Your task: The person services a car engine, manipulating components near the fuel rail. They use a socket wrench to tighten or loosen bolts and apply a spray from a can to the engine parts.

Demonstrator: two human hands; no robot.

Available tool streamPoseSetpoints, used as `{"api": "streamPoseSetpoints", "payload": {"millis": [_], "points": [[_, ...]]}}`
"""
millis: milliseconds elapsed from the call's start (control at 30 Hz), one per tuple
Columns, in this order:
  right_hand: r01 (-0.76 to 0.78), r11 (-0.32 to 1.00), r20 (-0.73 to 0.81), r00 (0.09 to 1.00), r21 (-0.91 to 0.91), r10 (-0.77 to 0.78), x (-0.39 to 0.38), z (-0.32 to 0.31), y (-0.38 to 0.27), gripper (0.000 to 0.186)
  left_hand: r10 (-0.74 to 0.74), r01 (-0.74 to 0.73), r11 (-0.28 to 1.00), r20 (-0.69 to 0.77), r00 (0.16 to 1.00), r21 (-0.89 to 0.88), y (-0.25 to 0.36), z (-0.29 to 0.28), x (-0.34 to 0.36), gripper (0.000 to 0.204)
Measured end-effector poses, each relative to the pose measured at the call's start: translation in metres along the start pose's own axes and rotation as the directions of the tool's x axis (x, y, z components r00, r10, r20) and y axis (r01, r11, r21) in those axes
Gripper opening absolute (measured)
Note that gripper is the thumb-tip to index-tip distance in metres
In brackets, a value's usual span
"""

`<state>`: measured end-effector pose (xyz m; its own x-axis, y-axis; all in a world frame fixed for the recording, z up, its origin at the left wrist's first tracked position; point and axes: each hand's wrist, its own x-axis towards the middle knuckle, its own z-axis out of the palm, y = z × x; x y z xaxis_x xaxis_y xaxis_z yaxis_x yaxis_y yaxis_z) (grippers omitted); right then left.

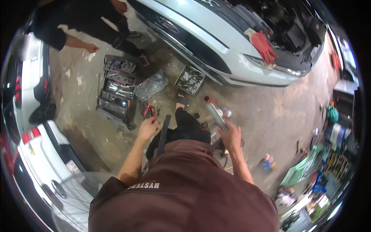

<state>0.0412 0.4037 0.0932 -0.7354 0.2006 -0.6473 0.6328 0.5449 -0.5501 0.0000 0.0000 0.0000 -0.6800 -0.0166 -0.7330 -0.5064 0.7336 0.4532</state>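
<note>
My right hand (231,133) grips a long grey tool (216,116) that points forward, with a red part (207,99) near its far end. My left hand (150,126) is closed, its fingers curled; whether anything is in them I cannot make out. Beside it a dark flat strip (166,129) runs upright. Beyond my left hand, red-and-black tools (148,110) lie by a clear plastic bag (150,84) and an open toolbox (112,100). A tray of metal parts (189,80) sits near my foot (180,101). A silver can (226,113) is partly behind the tool.
A white car (208,46) with raised hood spans ahead, red gloves (262,46) on its edge. Another person (77,27) stands at upper left. Parked vehicles (42,162) line the left. A green panel (301,166) and assorted clutter line the right.
</note>
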Motion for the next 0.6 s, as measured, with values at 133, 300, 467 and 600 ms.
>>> {"api": "streamPoseSetpoints", "payload": {"millis": [133, 300, 467, 600], "points": [[0.489, 0.686, -0.166, 0.736, -0.539, -0.656, 0.071, -0.018, -0.109, 0.027, 0.302, -0.157, 0.819, 0.182, 0.936, -0.552, 0.179, -0.033, 0.017, 0.033], [0.646, 0.581, -0.092, 0.626, -0.495, -0.774, 0.104, 0.008, -0.249, 0.022, 0.232, -0.103, 0.590, 0.047, 0.972, -0.801, 0.238, -0.118, 0.024, 0.045], [0.691, 0.395, -0.054, 0.459, -0.606, -0.887, 0.168, 0.002, -0.354, 0.014, 0.171, -0.167, 0.506, -0.092, 0.981, -0.846, 0.287, -0.214, 0.076, 0.043], [0.621, 0.413, -0.183, 0.401, -0.666, -0.898, 0.229, -0.024, -0.435, 0.018, 0.258, -0.293, 0.428, -0.195, 0.946, -0.855, 0.344, -0.278, 0.158, 0.035]]}}
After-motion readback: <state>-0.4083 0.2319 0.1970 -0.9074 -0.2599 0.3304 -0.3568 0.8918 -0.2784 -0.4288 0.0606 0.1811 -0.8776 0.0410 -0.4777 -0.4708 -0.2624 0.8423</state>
